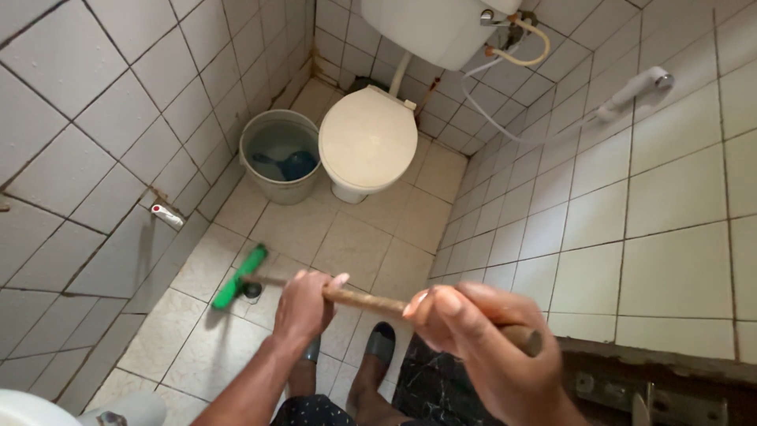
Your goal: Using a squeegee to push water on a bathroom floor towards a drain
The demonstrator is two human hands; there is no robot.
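Both my hands grip a long brown wooden handle [371, 300]. My left hand [303, 304] holds it lower down, and my right hand [473, 331] holds it near the top end. The handle runs down to a green brush head [239, 277] that rests on the tiled floor [355, 244], next to a small round floor drain [252, 290]. My feet in dark slippers [380, 343] stand just behind the hands.
A white toilet [367, 140] with its lid closed stands at the far end under a cistern [434, 28]. A grey bucket [280, 156] with water and a blue scoop sits left of it. A wall tap [167, 214] sticks out at left; a spray hose [631, 91] hangs at right.
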